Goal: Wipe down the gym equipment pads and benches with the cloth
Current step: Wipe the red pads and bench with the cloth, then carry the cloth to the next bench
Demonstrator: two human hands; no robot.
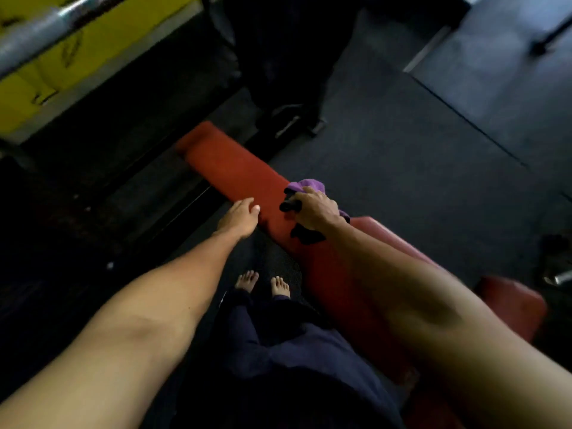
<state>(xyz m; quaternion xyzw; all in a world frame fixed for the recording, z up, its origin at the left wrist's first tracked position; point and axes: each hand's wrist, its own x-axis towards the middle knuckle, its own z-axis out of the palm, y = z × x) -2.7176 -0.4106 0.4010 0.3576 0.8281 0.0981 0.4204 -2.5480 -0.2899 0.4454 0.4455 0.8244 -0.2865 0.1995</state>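
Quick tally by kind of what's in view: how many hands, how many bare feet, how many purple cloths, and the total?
2 hands: left hand, right hand
2 bare feet
1 purple cloth, under the right hand
Total: 5

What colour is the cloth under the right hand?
Purple. The cloth shows best in the head view, under the right hand.

Red bench pad (235, 168) — black tears, purple cloth (306, 184), dark grey floor (402, 150), yellow panel (93, 51), navy trousers (309, 351)
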